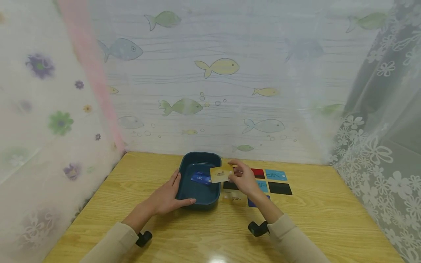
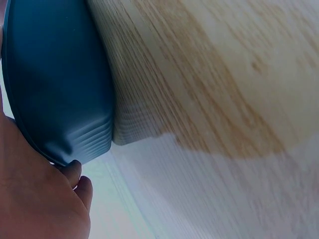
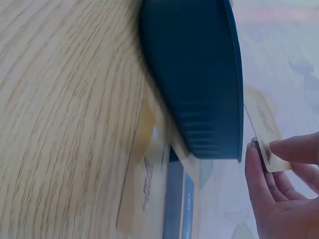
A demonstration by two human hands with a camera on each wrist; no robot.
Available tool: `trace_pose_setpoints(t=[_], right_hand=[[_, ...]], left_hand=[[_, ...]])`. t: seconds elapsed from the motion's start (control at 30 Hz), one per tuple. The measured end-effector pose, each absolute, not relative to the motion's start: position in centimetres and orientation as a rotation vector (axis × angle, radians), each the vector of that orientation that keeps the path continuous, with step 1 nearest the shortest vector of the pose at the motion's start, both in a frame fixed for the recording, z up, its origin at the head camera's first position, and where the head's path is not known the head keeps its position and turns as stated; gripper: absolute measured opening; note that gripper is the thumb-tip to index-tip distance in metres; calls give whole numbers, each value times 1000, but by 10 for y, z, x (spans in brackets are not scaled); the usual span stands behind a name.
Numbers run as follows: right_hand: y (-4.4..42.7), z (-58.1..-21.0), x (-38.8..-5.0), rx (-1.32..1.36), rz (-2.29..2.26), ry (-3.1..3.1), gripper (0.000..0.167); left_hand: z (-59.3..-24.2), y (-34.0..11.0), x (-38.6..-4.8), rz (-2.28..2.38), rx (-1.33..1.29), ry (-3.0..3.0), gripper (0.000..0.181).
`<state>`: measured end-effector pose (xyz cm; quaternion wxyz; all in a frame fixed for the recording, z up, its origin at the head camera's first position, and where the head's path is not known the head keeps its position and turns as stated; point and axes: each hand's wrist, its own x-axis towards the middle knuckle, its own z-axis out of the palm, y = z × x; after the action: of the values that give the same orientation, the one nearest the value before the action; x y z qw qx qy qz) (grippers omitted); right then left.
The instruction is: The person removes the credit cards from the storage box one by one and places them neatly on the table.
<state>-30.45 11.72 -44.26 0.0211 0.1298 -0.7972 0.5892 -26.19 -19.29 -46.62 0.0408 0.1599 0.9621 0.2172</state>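
My right hand [image 1: 244, 178] pinches a gold-and-white plastic card [image 1: 220, 174] between thumb and fingers, above the right rim of a dark blue-green plastic tub [image 1: 198, 159]. From the right wrist view, the held card [image 3: 264, 130] is tilted beside the tub's wall [image 3: 199, 74]. Inside the tub lies a blue card [image 1: 200, 178]. Spread along the tub's left side is my left hand [image 1: 164, 197], its fingers against the wall and its thumb over the near rim. In the left wrist view, fingertips [image 2: 83, 191] touch the tub's end.
Right of the tub lie several cards: a red one [image 1: 259, 173], light blue ones [image 1: 276, 175], a black one [image 1: 279, 188], a gold one [image 1: 235, 198] and a dark blue one [image 1: 253, 201], partly hidden. Curtains printed with fish [image 1: 217, 67] and flowers surround the wooden table [image 1: 210, 233].
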Motion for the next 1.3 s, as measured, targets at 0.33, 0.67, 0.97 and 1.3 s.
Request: trace_pose_setpoints(t=[0.33,0.67,0.97,1.3], right_hand=[[129,-443,-301,396,1893,-2478,41],[151,-432,-294,425,1816,-2553,41],[178,-416,-278,421,1683,-2646,41],[221,-434,-272,402,1654,-2647,41]], left_hand=[[-465,-193,-263,672,480,2933,130],[-465,-195,-263,655,470,2931,130],[-467,-194,-265,661,489,2925,129],[-465,-194,-265,664,476,2927,130]])
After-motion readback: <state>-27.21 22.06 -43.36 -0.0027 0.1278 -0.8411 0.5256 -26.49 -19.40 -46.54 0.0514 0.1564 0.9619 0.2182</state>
